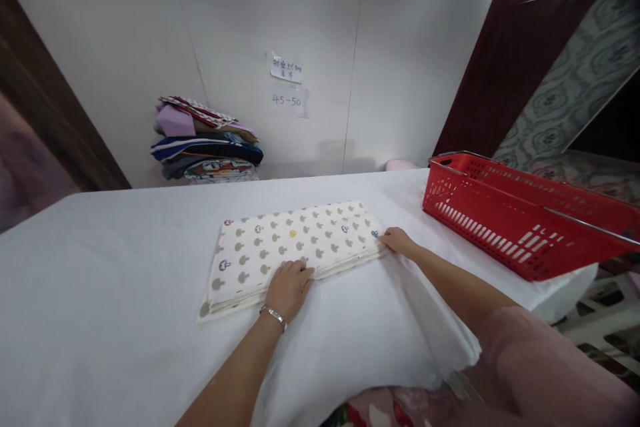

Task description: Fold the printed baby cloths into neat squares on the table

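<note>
The person's left hand (289,290) is resting over the near edge of the printed cloth (300,240), though whether it is gripping cannot be told; the right hand (400,243) is pinching the near right corner. The cloth is lying on the bench (125,267), stretching from left of the left hand across to the right hand. It is already forming a long, layered strip, so folding seems well along. Left of the left hand, a lower layer is poking out, leaving the edges not yet flush.

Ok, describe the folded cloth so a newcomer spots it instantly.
On the white-covered table, left of the red basket, lies a folded cloth, the left hand on its near edge. Unlike the stacked fabrics behind, it is white with grey mushroom-like shapes.
</note>
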`<state>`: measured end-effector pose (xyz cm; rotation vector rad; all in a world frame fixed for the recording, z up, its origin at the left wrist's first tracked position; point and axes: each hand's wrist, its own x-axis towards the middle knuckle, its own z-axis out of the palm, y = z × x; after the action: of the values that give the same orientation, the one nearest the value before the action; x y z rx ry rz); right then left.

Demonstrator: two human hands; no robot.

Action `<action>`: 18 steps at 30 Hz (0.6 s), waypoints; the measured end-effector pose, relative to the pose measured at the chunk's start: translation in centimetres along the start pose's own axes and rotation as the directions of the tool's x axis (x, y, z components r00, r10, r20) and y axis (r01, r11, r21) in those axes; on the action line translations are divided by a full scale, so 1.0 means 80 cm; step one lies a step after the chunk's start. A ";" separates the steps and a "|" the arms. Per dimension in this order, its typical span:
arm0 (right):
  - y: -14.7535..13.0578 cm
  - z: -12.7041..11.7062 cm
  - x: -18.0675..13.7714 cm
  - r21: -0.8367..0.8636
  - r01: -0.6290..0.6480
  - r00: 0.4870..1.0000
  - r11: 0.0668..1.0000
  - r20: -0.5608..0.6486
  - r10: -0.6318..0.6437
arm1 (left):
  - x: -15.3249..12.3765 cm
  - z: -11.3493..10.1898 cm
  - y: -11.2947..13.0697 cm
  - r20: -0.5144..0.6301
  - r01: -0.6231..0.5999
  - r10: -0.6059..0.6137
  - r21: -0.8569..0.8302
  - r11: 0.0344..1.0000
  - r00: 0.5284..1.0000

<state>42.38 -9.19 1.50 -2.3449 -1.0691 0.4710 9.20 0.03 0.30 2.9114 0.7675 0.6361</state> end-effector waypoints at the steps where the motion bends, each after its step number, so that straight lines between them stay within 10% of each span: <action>1: 0.002 0.000 -0.001 -0.010 0.003 1.000 1.000 0.011 -0.003 | 0.000 0.000 0.000 0.001 0.003 -0.003 0.000 1.000 1.000; 10: -0.004 -0.018 -0.036 -0.129 0.260 0.958 0.957 -0.091 -0.272 | 0.001 -0.003 0.000 0.028 0.008 -0.008 -0.006 1.000 1.000; 18: -0.007 -0.017 -0.036 -0.447 0.671 0.726 0.592 0.233 -0.646 | 0.000 -0.002 -0.001 0.010 0.002 -0.002 -0.026 1.000 1.000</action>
<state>40.94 -11.51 3.16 -2.0851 -2.1857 -0.0693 9.13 0.08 0.44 2.8881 0.7557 0.6259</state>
